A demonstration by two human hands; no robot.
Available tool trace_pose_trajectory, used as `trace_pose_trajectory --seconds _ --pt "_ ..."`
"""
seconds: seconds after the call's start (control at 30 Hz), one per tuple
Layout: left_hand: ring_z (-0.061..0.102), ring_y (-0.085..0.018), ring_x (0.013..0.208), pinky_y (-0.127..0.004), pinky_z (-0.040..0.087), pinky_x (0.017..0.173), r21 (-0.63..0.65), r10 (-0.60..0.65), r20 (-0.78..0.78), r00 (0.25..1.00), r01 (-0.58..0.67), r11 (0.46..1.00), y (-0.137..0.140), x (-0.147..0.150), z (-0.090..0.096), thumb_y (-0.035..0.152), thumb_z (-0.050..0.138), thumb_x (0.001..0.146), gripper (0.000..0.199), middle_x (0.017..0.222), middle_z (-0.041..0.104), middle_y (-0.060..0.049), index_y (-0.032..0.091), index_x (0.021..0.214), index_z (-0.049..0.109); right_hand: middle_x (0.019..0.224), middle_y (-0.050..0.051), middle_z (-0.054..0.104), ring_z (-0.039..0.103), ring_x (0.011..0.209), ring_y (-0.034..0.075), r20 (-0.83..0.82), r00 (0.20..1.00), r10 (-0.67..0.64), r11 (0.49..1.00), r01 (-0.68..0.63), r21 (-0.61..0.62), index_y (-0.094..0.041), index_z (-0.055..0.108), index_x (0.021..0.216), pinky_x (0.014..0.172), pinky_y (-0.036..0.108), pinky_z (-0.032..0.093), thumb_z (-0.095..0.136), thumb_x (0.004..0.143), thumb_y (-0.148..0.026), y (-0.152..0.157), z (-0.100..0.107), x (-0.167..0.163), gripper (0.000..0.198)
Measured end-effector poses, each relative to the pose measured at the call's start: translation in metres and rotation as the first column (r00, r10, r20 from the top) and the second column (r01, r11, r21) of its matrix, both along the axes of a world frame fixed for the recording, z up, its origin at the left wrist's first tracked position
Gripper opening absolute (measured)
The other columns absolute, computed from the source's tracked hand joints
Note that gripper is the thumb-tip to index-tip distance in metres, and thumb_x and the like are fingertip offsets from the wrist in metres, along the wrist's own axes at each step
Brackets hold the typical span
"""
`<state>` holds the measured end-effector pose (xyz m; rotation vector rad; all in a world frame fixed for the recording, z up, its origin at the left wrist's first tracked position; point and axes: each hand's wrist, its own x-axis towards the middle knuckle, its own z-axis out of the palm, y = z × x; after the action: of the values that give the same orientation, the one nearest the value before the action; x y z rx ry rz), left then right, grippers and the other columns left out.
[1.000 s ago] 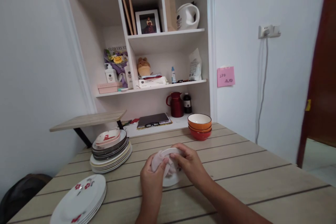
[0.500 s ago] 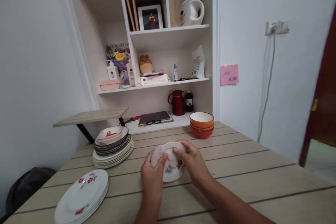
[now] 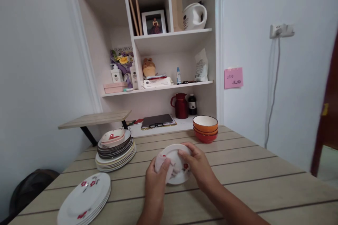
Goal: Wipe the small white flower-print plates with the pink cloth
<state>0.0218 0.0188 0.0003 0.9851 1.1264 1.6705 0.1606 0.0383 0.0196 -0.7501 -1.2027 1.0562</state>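
Right hand (image 3: 198,165) held a small plate (image 3: 179,160), left hand (image 3: 155,180) a cloth (image 3: 160,161) against it. Orange bowls (image 3: 204,127) sat in a red bowl (image 3: 206,137).

The plate (image 3: 178,157) white with a red flower, the cloth (image 3: 160,162) pale pink, the plates (image 3: 86,197) white, red-flowered too; the bowls (image 3: 205,128) orange above red, dark-rimmed, white inside; the jug (image 3: 181,107) deep red from here, the note (image 3: 233,78) pink, the table (image 3: 250,194) greyish beige, dark-striped

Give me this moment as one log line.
left hand: holds pale cloth against small plate | right hand: grips plate's right rim | nearby: flowered plates stacked left, stacked bowls beyond
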Motion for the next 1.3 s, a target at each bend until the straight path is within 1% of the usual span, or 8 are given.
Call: trace_pose_trajectory --seconds 0.13,0.27,0.43,0.63,0.83,0.97,1.07,1.3 --pt "0.067 -0.018 0.058 -0.023 0.050 0.048 -0.043 -0.020 0.043 0.999 0.021 0.999 -0.001 0.002 -0.001 0.053 0.082 0.056 0.062 0.080 0.075 -0.009 0.013 0.100 0.068 0.065 -0.003 0.063 0.050 0.056 0.012 -0.155 0.988 0.008 0.998 -0.017 -0.053 -0.018 0.067 0.085 0.049 0.022 0.040 0.075 0.068 -0.033 0.002 0.001 0.000 0.024" --pt "0.065 -0.015 0.054 -0.019 0.043 0.041 -0.021 -0.072 0.080 0.994 0.074 0.997 -0.006 0.010 -0.003 0.053 0.079 0.063 0.059 0.079 0.074 -0.008 0.013 0.104 0.066 0.069 -0.003 0.067 0.055 0.055 0.012 -0.412 0.910 -0.038 0.986 -0.034 -0.166 -0.020 0.064 0.087 0.050 0.023 0.043 0.081 0.063 -0.034 0.004 0.001 -0.004 0.033" --pt "0.068 -0.018 0.061 -0.019 0.041 0.041 0.014 -0.121 0.185 0.975 0.120 0.993 -0.006 0.013 -0.005 0.049 0.080 0.065 0.054 0.075 0.073 -0.009 0.011 0.101 0.065 0.082 0.002 0.073 0.064 0.062 0.017 -0.559 0.827 0.061 0.934 -0.245 -0.260 -0.021 0.061 0.101 0.058 0.030 0.051 0.083 0.062 -0.029 0.005 -0.007 -0.009 0.045" --pt "0.069 -0.020 0.067 -0.026 0.053 0.056 0.027 0.002 0.226 0.974 -0.008 1.000 0.001 -0.003 -0.006 0.044 0.080 0.064 0.055 0.083 0.074 -0.009 0.012 0.106 0.064 0.070 -0.001 0.067 0.062 0.062 0.017 -0.382 0.884 0.269 0.881 -0.387 -0.274 -0.019 0.059 0.095 0.058 0.029 0.049 0.082 0.055 -0.018 0.005 -0.008 -0.008 0.046" --pt "0.065 -0.019 0.063 -0.027 0.052 0.060 0.103 0.100 -0.254 0.962 -0.076 0.992 -0.003 -0.008 0.001 0.036 0.076 0.066 0.035 0.073 0.073 -0.005 0.013 0.092 0.071 0.078 -0.003 0.067 0.060 0.064 0.015 0.016 0.971 0.238 0.963 -0.234 -0.131 -0.022 0.059 0.104 0.056 0.024 0.043 0.078 0.059 -0.020 0.002 0.008 0.011 0.048" --pt "0.066 -0.021 0.070 -0.027 0.052 0.065 0.155 0.135 -0.340 0.931 -0.086 0.984 -0.005 -0.006 0.002 0.034 0.075 0.066 0.029 0.077 0.074 -0.006 0.014 0.088 0.073 0.063 -0.004 0.060 0.051 0.055 0.012 0.143 0.964 0.222 0.973 -0.211 -0.091 -0.018 0.062 0.078 0.052 0.023 0.037 0.074 0.067 -0.028 0.000 0.011 0.012 0.019" --pt "0.066 -0.020 0.064 -0.027 0.052 0.061 0.139 0.106 -0.276 0.955 -0.069 0.988 -0.003 -0.007 0.000 0.041 0.075 0.067 0.033 0.072 0.073 -0.005 0.015 0.088 0.072 0.062 -0.004 0.059 0.051 0.055 0.012 0.063 0.971 0.231 0.972 -0.227 -0.064 -0.018 0.061 0.075 0.052 0.023 0.036 0.073 0.070 -0.031 -0.003 0.007 0.006 0.018" --pt "0.066 -0.019 0.057 -0.028 0.054 0.055 0.061 0.046 -0.016 0.999 -0.045 0.997 0.001 -0.002 -0.004 0.051 0.077 0.064 0.048 0.071 0.073 -0.007 0.012 0.090 0.068 0.074 0.000 0.069 0.059 0.060 0.014 -0.377 0.914 0.148 0.967 -0.213 -0.137 -0.018 0.062 0.093 0.057 0.024 0.046 0.080 0.067 -0.032 -0.005 0.002 -0.011 0.034"
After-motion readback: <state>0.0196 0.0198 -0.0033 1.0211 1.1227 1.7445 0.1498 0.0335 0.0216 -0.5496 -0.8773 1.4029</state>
